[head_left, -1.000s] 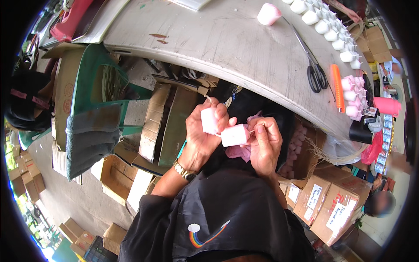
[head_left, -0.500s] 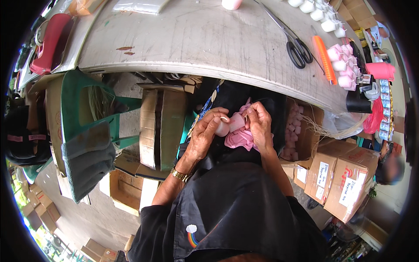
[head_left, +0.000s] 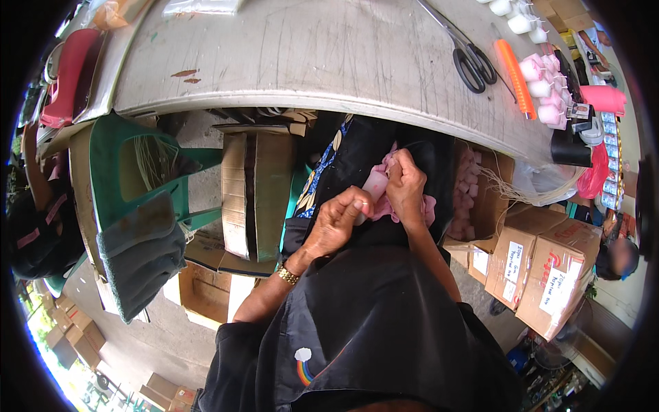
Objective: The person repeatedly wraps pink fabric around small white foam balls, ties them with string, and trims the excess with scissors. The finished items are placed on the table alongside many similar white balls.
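Mid-frame, a pink candle [head_left: 375, 184] slants, its long axis running lower left to upper right. The left hand [head_left: 338, 221] is clamped on its lower end; the right hand's [head_left: 406, 182] fingertips bunch together, their hold hidden. Pink cloth [head_left: 429, 209] crowds behind. Dark-lettered labels [head_left: 513, 259] mark boxes [head_left: 534, 225] at right.

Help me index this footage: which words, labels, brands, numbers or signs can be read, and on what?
Rightmost carton: white label, dark writing, red print; not copied.
Carton beside it: white label, dark writing; not copied.
White label left of that: too small to read.
Lower-left carton: reddish marks, too small.
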The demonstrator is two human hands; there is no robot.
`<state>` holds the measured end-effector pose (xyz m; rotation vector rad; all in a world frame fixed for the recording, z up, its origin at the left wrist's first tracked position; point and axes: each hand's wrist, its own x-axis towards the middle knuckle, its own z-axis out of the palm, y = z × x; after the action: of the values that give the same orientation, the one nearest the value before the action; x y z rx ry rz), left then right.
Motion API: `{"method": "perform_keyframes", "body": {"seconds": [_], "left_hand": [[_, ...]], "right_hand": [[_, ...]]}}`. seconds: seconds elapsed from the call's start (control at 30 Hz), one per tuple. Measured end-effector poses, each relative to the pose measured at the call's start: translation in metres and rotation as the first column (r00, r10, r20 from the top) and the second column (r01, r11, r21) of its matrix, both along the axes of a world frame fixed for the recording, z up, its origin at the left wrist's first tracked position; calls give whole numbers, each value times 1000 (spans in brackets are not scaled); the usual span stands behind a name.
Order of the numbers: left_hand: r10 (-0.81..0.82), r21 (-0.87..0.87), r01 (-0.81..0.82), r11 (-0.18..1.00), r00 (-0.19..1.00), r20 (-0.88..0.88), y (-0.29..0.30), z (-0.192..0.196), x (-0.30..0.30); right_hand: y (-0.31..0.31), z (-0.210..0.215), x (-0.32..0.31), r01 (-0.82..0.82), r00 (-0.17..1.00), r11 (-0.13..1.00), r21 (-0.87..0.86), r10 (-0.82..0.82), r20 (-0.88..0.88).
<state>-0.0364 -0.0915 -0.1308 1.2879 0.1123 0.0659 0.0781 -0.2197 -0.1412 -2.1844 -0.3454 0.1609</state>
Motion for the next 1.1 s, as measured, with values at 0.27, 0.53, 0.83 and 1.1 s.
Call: {"method": "perform_keyframes", "body": {"seconds": [0.27, 0.53, 0.83, 1.1], "left_hand": [[42, 615, -60, 786, 998, 45, -3, 20, 19], [-18, 692, -26, 721, 998, 57, -23, -9, 34], [-88, 524, 108, 845, 994, -64, -27, -15, 35], [-119, 413, 130, 902, 992, -50, -20, -23, 32]], "right_hand": [[-19, 30, -13, -152, 988, 971, 184, 150, 22], [-27, 24, -19, 0, 1000, 972, 235, 0, 0], [-26, 17, -4, -62, 997, 990, 125, 56, 53], [-24, 9, -7, -53, 998, 990, 130, 49, 37]]}}
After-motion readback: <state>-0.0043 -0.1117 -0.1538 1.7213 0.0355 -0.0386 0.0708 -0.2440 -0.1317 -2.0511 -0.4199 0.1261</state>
